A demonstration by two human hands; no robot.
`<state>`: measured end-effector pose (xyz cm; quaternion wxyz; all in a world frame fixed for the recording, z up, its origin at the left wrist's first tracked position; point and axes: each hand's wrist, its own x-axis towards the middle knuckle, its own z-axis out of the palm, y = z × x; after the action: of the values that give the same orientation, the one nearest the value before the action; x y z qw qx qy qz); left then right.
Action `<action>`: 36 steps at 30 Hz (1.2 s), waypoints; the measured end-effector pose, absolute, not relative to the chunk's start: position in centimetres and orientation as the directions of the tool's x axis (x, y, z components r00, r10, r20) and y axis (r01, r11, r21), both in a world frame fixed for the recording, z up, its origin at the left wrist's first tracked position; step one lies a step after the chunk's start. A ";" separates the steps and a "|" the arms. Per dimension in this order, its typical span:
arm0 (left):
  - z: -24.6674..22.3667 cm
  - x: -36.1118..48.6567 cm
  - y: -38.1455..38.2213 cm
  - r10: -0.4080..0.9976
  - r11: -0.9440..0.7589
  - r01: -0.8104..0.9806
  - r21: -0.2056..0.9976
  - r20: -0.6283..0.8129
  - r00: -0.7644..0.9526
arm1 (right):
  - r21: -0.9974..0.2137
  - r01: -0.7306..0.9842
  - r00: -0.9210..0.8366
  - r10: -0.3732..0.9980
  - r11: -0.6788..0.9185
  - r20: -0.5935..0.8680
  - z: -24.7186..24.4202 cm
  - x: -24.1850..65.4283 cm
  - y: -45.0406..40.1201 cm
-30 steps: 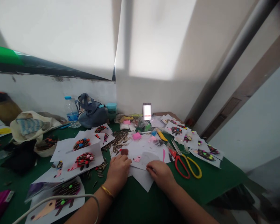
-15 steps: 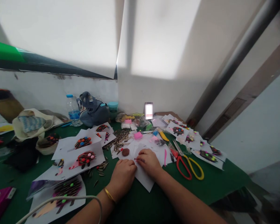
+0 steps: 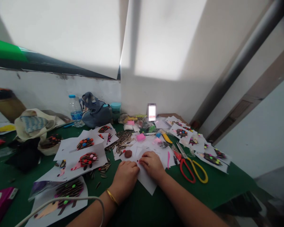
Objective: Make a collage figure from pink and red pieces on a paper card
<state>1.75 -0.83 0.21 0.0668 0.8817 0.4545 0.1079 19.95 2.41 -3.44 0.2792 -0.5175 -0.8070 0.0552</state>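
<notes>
A white paper sheet (image 3: 148, 183) lies on the green table between my hands. My left hand (image 3: 126, 176), with a gold bangle at the wrist, rests at its left edge with the fingers curled; what they may hold is hidden. My right hand (image 3: 152, 165) lies over the sheet, thumb and fingers pinched beside a tiny red piece (image 3: 138, 161). Just beyond my left hand sits a brown clay ball (image 3: 128, 154). Pink clay (image 3: 140, 137) and a heap of striped seeds (image 3: 123, 142) lie farther back.
Red-handled scissors (image 3: 188, 171) and yellow-handled scissors (image 3: 200, 171) lie right of my right hand. Decorated paper sheets (image 3: 99, 154) are stacked at left, more (image 3: 197, 146) at right. A bottle (image 3: 75, 113) and a blue bag (image 3: 97, 113) stand behind. A cable (image 3: 80, 198) crosses the lower left.
The view has shifted slightly, so everything sits a little farther right. The fingers of my right hand have moved slightly; both hands stay in nearly the same place.
</notes>
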 end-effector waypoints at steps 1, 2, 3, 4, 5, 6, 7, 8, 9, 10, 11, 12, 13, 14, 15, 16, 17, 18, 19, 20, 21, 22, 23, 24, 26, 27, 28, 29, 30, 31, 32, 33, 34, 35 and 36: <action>0.2 1.8 -0.8 0.816 -0.578 0.787 0.217 0.130 0.564 | -0.369 0.808 -0.311 0.865 0.458 0.393 -3.4 19.9 2.4; 0.2 1.8 -0.9 0.817 -0.576 0.787 0.219 0.130 0.562 | -0.360 0.812 -0.315 0.864 0.460 0.393 -3.4 19.9 2.4; 0.2 1.8 -0.9 0.819 -0.574 0.789 0.220 0.128 0.560 | -0.352 0.814 -0.319 0.862 0.462 0.394 -3.5 19.9 2.3; 0.2 1.8 -0.9 0.821 -0.571 0.791 0.221 0.125 0.557 | -0.347 0.814 -0.322 0.860 0.465 0.396 -3.5 19.9 2.3; 0.2 1.7 -0.9 0.822 -0.568 0.793 0.221 0.123 0.556 | -0.346 0.813 -0.324 0.858 0.468 0.399 -3.5 19.9 2.2; 0.2 1.7 -0.9 0.823 -0.568 0.793 0.221 0.122 0.555 | -0.345 0.813 -0.323 0.856 0.469 0.403 -3.5 19.9 2.2; 0.2 1.7 -0.9 0.821 -0.570 0.791 0.221 0.124 0.557 | -0.346 0.812 -0.322 0.856 0.469 0.406 -3.5 19.9 2.2; 0.2 1.7 -0.9 0.819 -0.574 0.789 0.222 0.127 0.560 | -0.345 0.813 -0.321 0.855 0.470 0.407 -3.5 20.0 2.1; 0.2 1.7 -0.9 0.816 -0.578 0.785 0.223 0.130 0.564 | -0.343 0.814 -0.322 0.855 0.470 0.407 -3.5 20.0 2.1; 0.2 1.7 -0.9 0.813 -0.581 0.782 0.224 0.134 0.566 | -0.338 0.815 -0.325 0.855 0.470 0.405 -3.5 20.0 2.1; 0.2 1.6 -0.9 0.812 -0.583 0.781 0.225 0.137 0.567 | -0.332 0.817 -0.330 0.854 0.472 0.403 -3.5 20.0 2.1; 0.2 1.6 -0.8 0.812 -0.583 0.780 0.226 0.139 0.567 | -0.324 0.819 -0.332 0.852 0.473 0.404 -3.5 20.0 2.1; 0.2 1.6 -0.8 0.813 -0.582 0.780 0.229 0.139 0.566 | -0.315 0.822 -0.335 0.850 0.474 0.406 -3.6 20.0 2.1; 0.2 1.6 -0.8 0.814 -0.580 0.781 0.232 0.138 0.564 | -0.305 0.826 -0.337 0.849 0.474 0.408 -3.6 20.0 2.1; 0.3 1.7 -0.8 0.815 -0.579 0.781 0.235 0.135 0.563 | -0.296 0.829 -0.338 0.847 0.474 0.410 -3.6 20.0 2.1; 0.3 1.7 -0.9 0.817 -0.576 0.782 0.238 0.133 0.561 | -0.286 0.832 -0.341 0.845 0.475 0.412 -3.6 20.0 2.1; 0.3 1.7 -0.9 0.820 -0.572 0.785 0.240 0.130 0.558 | -0.278 0.834 -0.343 0.844 0.476 0.413 -3.6 20.0 2.1; 0.3 1.7 -0.9 0.823 -0.568 0.787 0.241 0.127 0.554 | -0.271 0.836 -0.345 0.842 0.476 0.415 -3.6 20.0 2.0; 0.3 1.8 -0.9 0.825 -0.564 0.790 0.242 0.125 0.551 | -0.266 0.838 -0.345 0.840 0.477 0.418 -3.5 20.0 1.9; 0.3 1.8 -0.9 0.826 -0.563 0.790 0.242 0.122 0.551 | -0.261 0.838 -0.346 0.837 0.479 0.424 -3.4 20.0 1.8; 0.3 1.8 -0.9 0.826 -0.563 0.791 0.241 0.123 0.550 | -0.255 0.838 -0.348 0.834 0.482 0.429 -3.4 20.0 1.7; 0.3 1.8 -0.9 0.825 -0.565 0.790 0.241 0.126 0.551 | -0.251 0.839 -0.350 0.831 0.483 0.432 -3.3 20.0 1.5; 0.3 1.8 -0.9 0.823 -0.568 0.788 0.240 0.129 0.554 | -0.247 0.839 -0.353 0.830 0.485 0.432 -3.2 20.0 1.4; 0.2 1.7 -0.9 0.822 -0.569 0.787 0.238 0.134 0.554 | -0.245 0.838 -0.357 0.829 0.488 0.430 -3.1 20.1 1.3; 0.2 1.7 -0.9 0.821 -0.570 0.787 0.237 0.142 0.553 | -0.247 0.838 -0.357 0.831 0.487 0.426 -3.0 20.2 1.2; 0.2 1.7 -0.9 0.822 -0.570 0.787 0.236 0.145 0.551 | -0.251 0.838 -0.353 0.832 0.485 0.427 -3.0 20.3 1.2; 0.1 1.7 -0.9 0.822 -0.570 0.787 0.235 0.147 0.551 | -0.254 0.836 -0.353 0.831 0.486 0.430 -3.1 20.4 1.2; 0.1 1.7 -0.9 0.821 -0.570 0.787 0.235 0.149 0.551 | -0.255 0.835 -0.352 0.829 0.488 0.434 -3.1 20.4 1.2; 0.1 1.7 -0.9 0.820 -0.572 0.785 0.236 0.151 0.552 | -0.256 0.833 -0.351 0.827 0.490 0.439 -3.2 20.5 1.1; 0.1 1.7 -0.9 0.819 -0.574 0.784 0.239 0.151 0.554 | -0.257 0.832 -0.350 0.825 0.491 0.444 -3.2 20.5 1.1; 0.1 1.7 -0.9 0.818 -0.574 0.782 0.242 0.152 0.554 | -0.257 0.832 -0.347 0.823 0.491 0.449 -3.3 20.5 1.1; 0.1 1.7 -0.9 0.818 -0.575 0.781 0.244 0.152 0.555 | -0.257 0.832 -0.345 0.822 0.491 0.453 -3.3 20.5 1.0; 0.1 1.7 -0.9 0.818 -0.574 0.781 0.246 0.150 0.555 | -0.257 0.833 -0.343 0.822 0.490 0.455 -3.3 20.5 0.9; 0.1 1.7 -0.9 0.819 -0.574 0.781 0.246 0.150 0.554 | -0.256 0.834 -0.343 0.822 0.489 0.454 -3.2 20.5 0.8; 0.1 1.7 -0.8 0.818 -0.574 0.782 0.244 0.149 0.555 | -0.255 0.833 -0.347 0.823 0.491 0.450 -3.2 20.5 0.8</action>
<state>1.66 -0.85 0.07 0.0746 0.8786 0.4553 0.1235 20.46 0.76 -3.21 0.2683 -0.5043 -0.8207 -0.0098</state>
